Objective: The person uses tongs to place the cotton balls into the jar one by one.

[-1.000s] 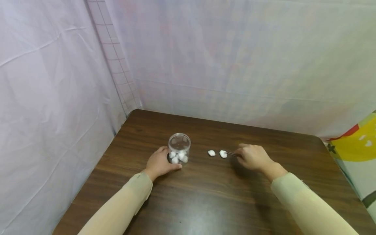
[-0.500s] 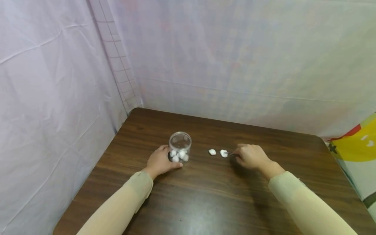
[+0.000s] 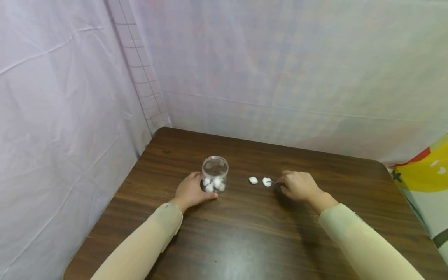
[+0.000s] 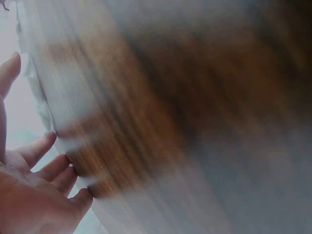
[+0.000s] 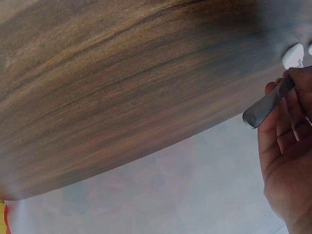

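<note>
My left hand (image 3: 191, 191) holds a clear round jar (image 3: 215, 167), thumb at its near side and fingers around its left. The jar stands upright and lidless on the table with several white cotton balls (image 3: 217, 183) at its bottom. Between the fingers of my right hand (image 3: 300, 186) are metal tweezers (image 3: 275, 182), pointing left. Their tips are at a cotton ball (image 3: 267, 182) on the table. Just left of it lies another cotton ball (image 3: 253, 180). In the right wrist view, the flat back end of the tweezers (image 5: 265, 108) sticks out from the pinching fingers.
The dark wood table (image 3: 224, 225) has rounded far corners. A pale cloth curtain (image 3: 280, 77) hangs behind it, and another white curtain (image 3: 63, 116) runs along the left. A yellow and red printed cloth (image 3: 425, 171) is beyond the right edge.
The tweezers' two tips, apart on the cotton ball earlier, have come together on it. Both hands stay nearly in place, and the jar has not moved on the table.
</note>
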### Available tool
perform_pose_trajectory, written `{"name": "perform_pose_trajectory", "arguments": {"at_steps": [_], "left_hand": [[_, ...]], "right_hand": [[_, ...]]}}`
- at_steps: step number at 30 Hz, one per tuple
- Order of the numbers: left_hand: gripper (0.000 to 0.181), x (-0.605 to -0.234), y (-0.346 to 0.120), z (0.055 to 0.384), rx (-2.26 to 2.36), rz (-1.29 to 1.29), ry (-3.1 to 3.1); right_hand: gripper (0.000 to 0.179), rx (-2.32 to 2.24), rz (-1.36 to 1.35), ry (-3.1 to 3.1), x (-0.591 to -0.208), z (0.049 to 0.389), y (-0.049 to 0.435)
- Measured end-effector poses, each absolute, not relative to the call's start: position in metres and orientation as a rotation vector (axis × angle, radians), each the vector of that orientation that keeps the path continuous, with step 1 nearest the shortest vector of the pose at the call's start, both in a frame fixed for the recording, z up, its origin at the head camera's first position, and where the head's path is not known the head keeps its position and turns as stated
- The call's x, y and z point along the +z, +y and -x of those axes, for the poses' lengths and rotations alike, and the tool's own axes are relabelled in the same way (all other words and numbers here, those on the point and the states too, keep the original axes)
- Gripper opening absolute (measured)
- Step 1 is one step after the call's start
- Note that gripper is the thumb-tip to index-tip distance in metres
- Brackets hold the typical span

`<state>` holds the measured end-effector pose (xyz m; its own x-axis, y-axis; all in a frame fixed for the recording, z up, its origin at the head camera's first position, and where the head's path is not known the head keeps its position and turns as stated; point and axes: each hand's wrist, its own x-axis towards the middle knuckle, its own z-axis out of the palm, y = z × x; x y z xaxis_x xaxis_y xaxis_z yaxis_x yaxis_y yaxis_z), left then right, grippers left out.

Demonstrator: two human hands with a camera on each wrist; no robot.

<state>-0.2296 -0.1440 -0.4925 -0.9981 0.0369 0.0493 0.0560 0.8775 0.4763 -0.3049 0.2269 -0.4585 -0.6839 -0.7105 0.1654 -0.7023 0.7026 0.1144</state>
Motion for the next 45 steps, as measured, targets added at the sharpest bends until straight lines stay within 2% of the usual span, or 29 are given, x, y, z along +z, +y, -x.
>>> {"name": "perform_pose_trajectory", "arguments": {"at_steps": [13,25,45], "left_hand": [[0.09,-0.496,-0.145,0.232,-0.754,0.072,-3.011],[0.089,-0.493,-0.145,0.23,-0.777,0.067,-3.011],[0.09,-0.49,-0.145,0.23,-0.77,0.073,-3.018]], "right_hand": [[0.02,-0.047,-1.107,-2.711,-0.452,0.299,0.229],[0.018,-0.009,-1.172,-2.582,-0.431,0.297,0.223],[0.017,0.053,-1.372,-2.32,-0.363,0.289,0.131]]}}
